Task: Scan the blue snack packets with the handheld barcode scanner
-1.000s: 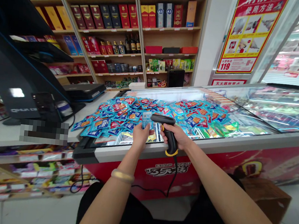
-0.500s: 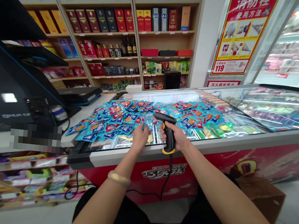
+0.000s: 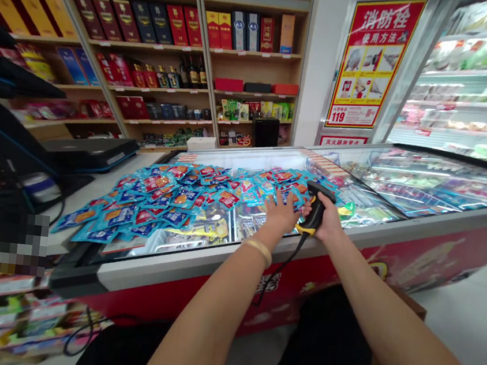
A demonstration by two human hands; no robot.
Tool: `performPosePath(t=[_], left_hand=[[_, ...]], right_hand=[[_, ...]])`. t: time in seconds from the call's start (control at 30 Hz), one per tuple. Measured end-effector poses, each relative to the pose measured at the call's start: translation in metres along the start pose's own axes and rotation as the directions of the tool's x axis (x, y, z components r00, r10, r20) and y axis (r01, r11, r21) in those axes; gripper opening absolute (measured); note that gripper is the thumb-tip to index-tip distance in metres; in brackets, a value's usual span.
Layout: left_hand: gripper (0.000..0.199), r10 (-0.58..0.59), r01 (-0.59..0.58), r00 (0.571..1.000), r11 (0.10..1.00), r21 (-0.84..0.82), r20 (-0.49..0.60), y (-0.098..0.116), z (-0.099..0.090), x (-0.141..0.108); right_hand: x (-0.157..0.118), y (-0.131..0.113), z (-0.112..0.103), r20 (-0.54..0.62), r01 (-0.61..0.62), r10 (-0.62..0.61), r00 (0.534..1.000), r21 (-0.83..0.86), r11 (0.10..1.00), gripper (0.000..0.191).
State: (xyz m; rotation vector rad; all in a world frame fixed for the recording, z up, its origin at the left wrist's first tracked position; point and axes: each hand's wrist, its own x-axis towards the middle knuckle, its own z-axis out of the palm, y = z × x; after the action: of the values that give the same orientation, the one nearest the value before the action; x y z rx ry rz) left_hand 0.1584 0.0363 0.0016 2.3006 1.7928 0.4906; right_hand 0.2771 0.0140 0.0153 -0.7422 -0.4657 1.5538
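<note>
Scanner (image 3: pixel 314 214), one, clasped in right hand (image 3: pixel 330 219); left hand (image 3: pixel 281 214), grip spread, near dozens of packets (image 3: pixel 156 185).

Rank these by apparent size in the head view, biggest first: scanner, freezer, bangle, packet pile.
1. Freezer
2. Packet pile
3. Scanner, partly covered by the right hand
4. Bangle
</note>
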Motion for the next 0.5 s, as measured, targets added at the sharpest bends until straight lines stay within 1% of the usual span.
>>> performPosePath(t=[0.07, 0.13, 0.2, 0.27, 0.33, 0.4, 0.47, 0.5], left_hand=[[0.069, -0.011, 0.011, 1.0, 1.0, 0.014, 0.004, 0.004, 0.005, 0.003], [0.07, -0.004, 0.004, 1.0, 1.0, 0.007, -0.001, 0.003, 0.004, 0.002], [0.072, 0.015, -0.016, 0.999, 1.0, -0.01, -0.028, -0.003, -0.001, -0.002], [0.071, 0.035, -0.036, 0.996, 0.999, -0.01, -0.083, -0.013, -0.009, -0.008], [0.069, 0.059, -0.056, 0.985, 0.998, 0.022, -0.163, -0.029, -0.02, -0.017], [0.066, 0.077, -0.06, 0.964, 0.995, 0.076, -0.254, -0.051, -0.033, -0.028], [0.063, 0.059, -0.018, 0.937, 0.993, 0.12, -0.345, -0.076, -0.046, -0.039], [0.06, 0.034, 0.022, 0.918, 0.99, 0.137, -0.395, -0.09, -0.054, -0.044]], right_hand=[[0.001, 0.001, 0.0, 0.022, -0.016, 0.016, 1.0, -0.015, 1.0, 0.024], [0.0, 0.004, 0.003, 0.031, -0.04, 0.04, 0.999, -0.009, 0.999, 0.024], [-0.002, 0.006, 0.007, 0.016, -0.049, 0.049, 0.999, 0.011, 0.999, 0.021], [-0.005, 0.007, 0.011, -0.01, -0.043, 0.043, 0.999, 0.022, 0.999, 0.019], [-0.007, 0.008, 0.013, -0.02, -0.031, 0.031, 0.999, 0.019, 0.999, 0.018], [-0.009, 0.011, 0.015, -0.005, -0.027, 0.027, 1.0, 0.017, 0.999, 0.017], [-0.01, 0.016, 0.02, 0.024, -0.036, 0.035, 0.999, 0.019, 0.999, 0.016], [-0.011, 0.021, 0.024, 0.04, -0.045, 0.045, 0.998, 0.019, 0.999, 0.016]])
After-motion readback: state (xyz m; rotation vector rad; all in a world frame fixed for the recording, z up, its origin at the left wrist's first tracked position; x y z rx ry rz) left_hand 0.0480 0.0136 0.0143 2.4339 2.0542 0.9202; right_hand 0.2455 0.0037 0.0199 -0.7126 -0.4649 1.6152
